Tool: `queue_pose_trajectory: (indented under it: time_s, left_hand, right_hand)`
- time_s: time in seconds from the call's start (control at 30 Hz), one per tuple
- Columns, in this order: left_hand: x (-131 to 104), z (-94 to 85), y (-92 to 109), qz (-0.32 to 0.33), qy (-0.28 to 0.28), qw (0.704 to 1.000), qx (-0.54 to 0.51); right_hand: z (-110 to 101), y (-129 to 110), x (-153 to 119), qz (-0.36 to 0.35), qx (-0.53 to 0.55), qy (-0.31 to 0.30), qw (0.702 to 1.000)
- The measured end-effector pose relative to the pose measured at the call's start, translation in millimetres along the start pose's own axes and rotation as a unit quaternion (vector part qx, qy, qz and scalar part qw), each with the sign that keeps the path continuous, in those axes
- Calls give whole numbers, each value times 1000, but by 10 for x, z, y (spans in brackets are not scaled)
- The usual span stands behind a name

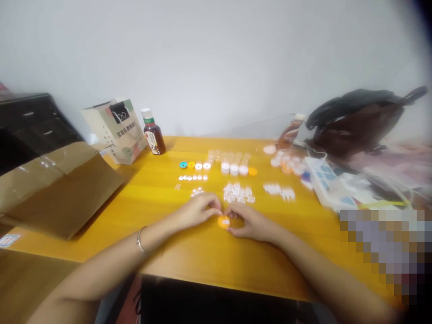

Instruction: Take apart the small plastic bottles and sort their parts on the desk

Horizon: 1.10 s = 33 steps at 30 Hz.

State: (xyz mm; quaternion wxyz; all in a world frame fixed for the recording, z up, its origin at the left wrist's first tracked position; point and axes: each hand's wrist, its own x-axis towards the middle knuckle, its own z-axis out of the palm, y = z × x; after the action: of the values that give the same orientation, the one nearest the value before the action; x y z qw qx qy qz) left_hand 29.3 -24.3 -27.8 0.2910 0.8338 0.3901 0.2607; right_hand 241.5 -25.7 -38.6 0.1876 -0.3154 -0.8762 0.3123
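Near the front middle of the table, a small round orange disc (222,223) with whitish bits on its face sits between my two hands. My right hand (251,221) grips its right edge between thumb and fingers. The fingertips of my left hand (200,210) are closed at its upper left edge. Just beyond are a pile of clear white plastic pieces (238,194), a row of small white pieces (194,177), and blue, yellow and white discs (198,166). Stacked white discs (234,169) stand beside another orange disc (252,171).
At left stand an open brown cardboard box (60,189), a printed paper bag (118,130) and a dark red bottle (154,135). Clear cups (229,157) line the back. A white power strip (324,184), cables and a dark bag (357,121) crowd the right side.
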Motion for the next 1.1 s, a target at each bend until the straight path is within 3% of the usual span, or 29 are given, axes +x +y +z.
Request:
queue_pose_trajectory:
  time_s: [0.1, 0.17, 0.27, 0.4, 0.8, 0.93, 1.1]
  left_hand:
    - [66, -217, -196, -39, 68, 996, 41]
    - [105, -332, -347, -66, 84, 993, 54]
    - [138, -399, -526, -85, 61, 993, 46]
    - [149, -359, -612, -90, 41, 994, 44]
    - [162, -383, -569, -61, 53, 990, 118]
    - [135, -342, -428, 9, 49, 991, 127]
    - [20, -140, -67, 132, -24, 985, 113]
  right_hand:
    - [-7, -14, -4, 10, -1, -2, 1000]
    - [-11, -21, -3, 11, -5, -5, 1000]
    - [-14, -29, 1, 11, -9, -4, 1000]
    - [-18, -38, 6, 13, -8, -5, 1000]
    - [-29, -67, 8, 14, -11, -8, 1000]
    - [-22, -50, 6, 18, -5, -8, 1000]
    - [-12, -33, 10, 18, 0, -4, 1000]
